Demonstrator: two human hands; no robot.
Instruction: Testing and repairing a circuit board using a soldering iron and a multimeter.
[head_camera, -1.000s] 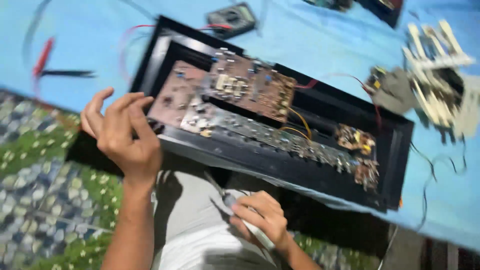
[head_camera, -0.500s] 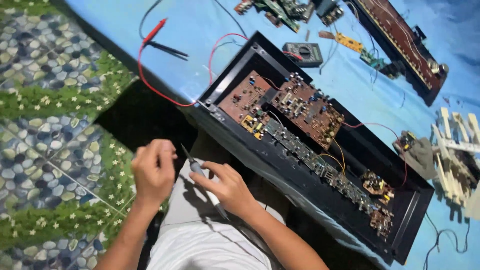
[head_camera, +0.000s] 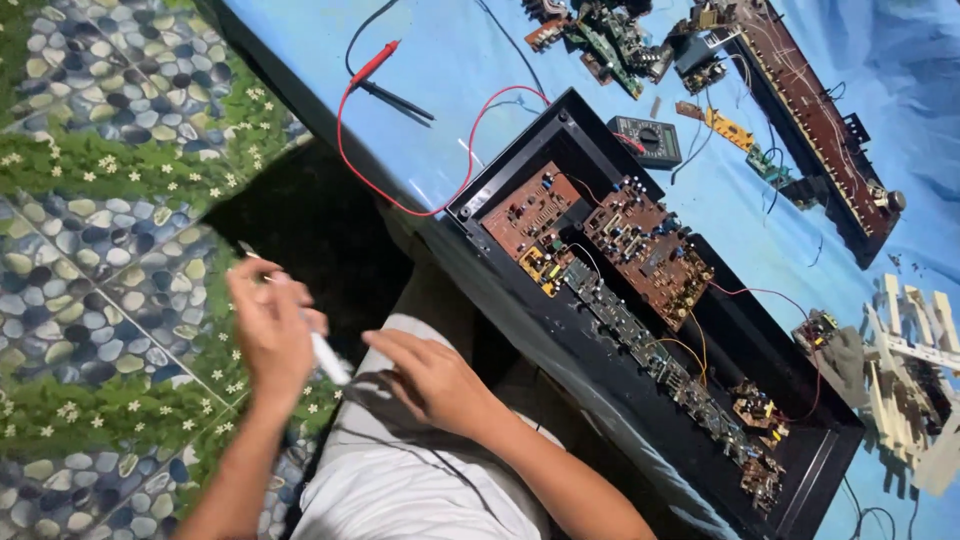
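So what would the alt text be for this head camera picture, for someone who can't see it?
A person's left hand holds a thin white tool over their lap, the right hand open beside it. In front, on a blue table, lies an open black case of brown circuit boards, with a multimeter behind it.

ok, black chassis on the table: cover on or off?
Off. The black chassis lies open-topped on the blue table, with its brown circuit boards and wiring fully exposed. No lid for it is identifiable in view.

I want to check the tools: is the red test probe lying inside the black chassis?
No: the red test probe lies on the blue table cover, outside the black chassis, with only its red wire running toward the chassis edge.
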